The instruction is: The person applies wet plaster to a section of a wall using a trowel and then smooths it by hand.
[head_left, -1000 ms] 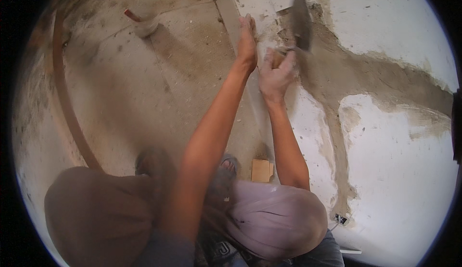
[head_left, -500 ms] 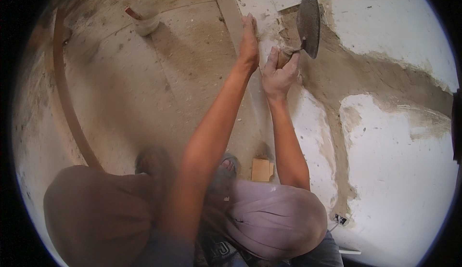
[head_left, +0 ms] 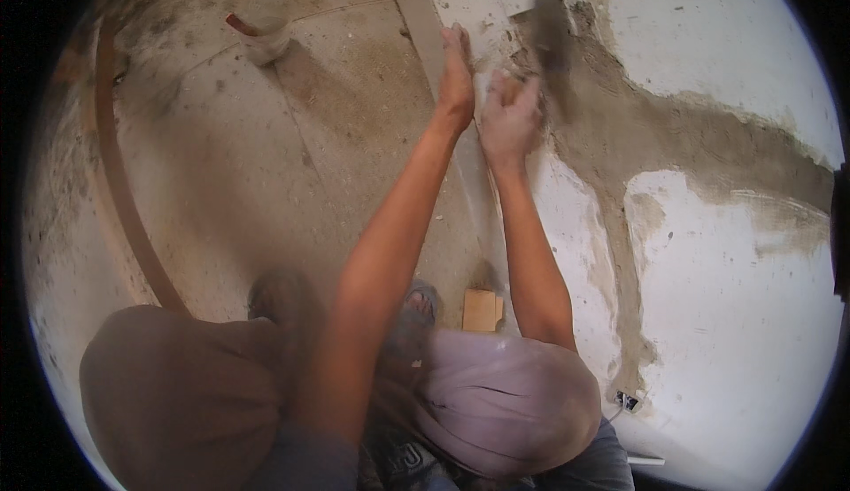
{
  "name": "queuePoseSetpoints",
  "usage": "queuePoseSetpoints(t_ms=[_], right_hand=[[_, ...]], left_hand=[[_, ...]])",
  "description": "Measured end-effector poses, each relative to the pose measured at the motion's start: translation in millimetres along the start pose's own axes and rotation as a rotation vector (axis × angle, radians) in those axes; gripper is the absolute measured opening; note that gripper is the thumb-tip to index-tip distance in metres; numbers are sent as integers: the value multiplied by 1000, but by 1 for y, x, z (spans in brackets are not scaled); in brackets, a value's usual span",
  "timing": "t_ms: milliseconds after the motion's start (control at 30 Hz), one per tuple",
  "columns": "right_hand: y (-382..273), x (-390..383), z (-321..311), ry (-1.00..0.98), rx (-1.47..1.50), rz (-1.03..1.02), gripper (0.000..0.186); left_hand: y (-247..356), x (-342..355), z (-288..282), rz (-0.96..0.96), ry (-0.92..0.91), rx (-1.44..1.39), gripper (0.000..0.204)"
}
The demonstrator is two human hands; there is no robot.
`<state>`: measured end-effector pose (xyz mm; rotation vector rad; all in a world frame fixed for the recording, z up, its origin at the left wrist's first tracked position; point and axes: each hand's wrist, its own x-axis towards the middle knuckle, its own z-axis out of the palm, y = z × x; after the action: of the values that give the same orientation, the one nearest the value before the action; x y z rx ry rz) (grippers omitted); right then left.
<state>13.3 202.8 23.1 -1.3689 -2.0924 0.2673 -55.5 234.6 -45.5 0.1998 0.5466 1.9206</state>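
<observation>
My right hand (head_left: 511, 128) is closed round the handle of a trowel, close to the base of the white wall. The trowel's dark pointed blade (head_left: 549, 26) is smeared by motion and lies over the grey mortar patch (head_left: 611, 101) on the wall. Beside it, my left hand (head_left: 456, 79) has its fingers stretched out, lying along a pale flat strip (head_left: 422, 17) at the foot of the wall. I cannot tell how firmly it presses there. Both hands are dusty.
A whitish bucket (head_left: 266, 44) with a red-ended tool in it stands on the dusty floor (head_left: 354, 75). On the left lies a long brown bar (head_left: 124, 190). A small tan block (head_left: 481, 310) rests near my foot. An open wall box with wires (head_left: 627, 401) sits lower right.
My right hand has shifted slightly up and left with the trowel. The blade has moved away and left, from the wall's white area toward the mortar's upper end. My left hand stays put.
</observation>
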Motion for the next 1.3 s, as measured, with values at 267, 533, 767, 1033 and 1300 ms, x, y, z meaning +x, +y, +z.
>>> queuePoseSetpoints(t_ms=[267, 533, 767, 1033, 1300], right_hand=[[7, 2, 0, -31, 46, -20, 47], [2, -2, 0, 59, -14, -40, 46], [16, -13, -14, 42, 33, -84, 42], [12, -71, -69, -158, 712, 418, 24], [10, -80, -45, -218, 739, 470, 16]], left_hand=[[-3, -2, 3, 1, -9, -6, 93], [3, -2, 2, -5, 23, 20, 95], [8, -12, 19, 133, -68, 404, 80], [-2, -66, 11, 131, -86, 555, 47], [42, -86, 6, -451, -137, 540, 52]])
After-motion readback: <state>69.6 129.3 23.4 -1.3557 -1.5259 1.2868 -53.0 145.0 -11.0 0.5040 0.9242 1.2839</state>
